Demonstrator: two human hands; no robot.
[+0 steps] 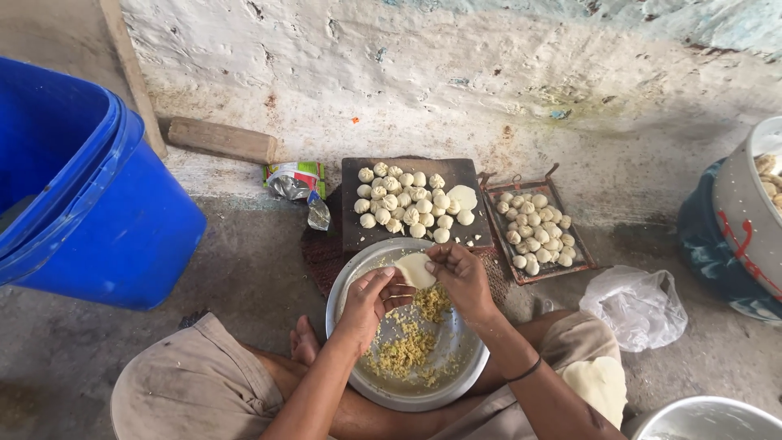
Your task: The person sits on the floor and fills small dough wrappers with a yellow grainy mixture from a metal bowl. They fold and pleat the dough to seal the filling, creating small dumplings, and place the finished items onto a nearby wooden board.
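Fingers of my left hand [368, 300] curl under a thin dough disc [415, 269], cupping it from below, while my right hand [461, 275] pinches the disc's far edge between thumb and fingertips. Both hands are closed on the same piece, over the near rim of the steel bowl [464, 371].

Going left to right: a blue bin [98, 220] stands well off to the side, a crumpled packet [295, 181] lies near the wall, then comes the dark board [464, 175] covered with finished dumplings [403, 204], and beside it a small tray [570, 265] with more. A clear bag [639, 305] lies further right. The yellow filling [407, 346] sits directly beneath my hands in the bowl. A stack of flat rounds [599, 383] rests on my right knee.

To do this well, I judge the cupping hand should stay relaxed so the wrapper does not tear, and the pinching hand should take small, even folds around the rim, turning the disc a little each time and keeping the edge free of filling.
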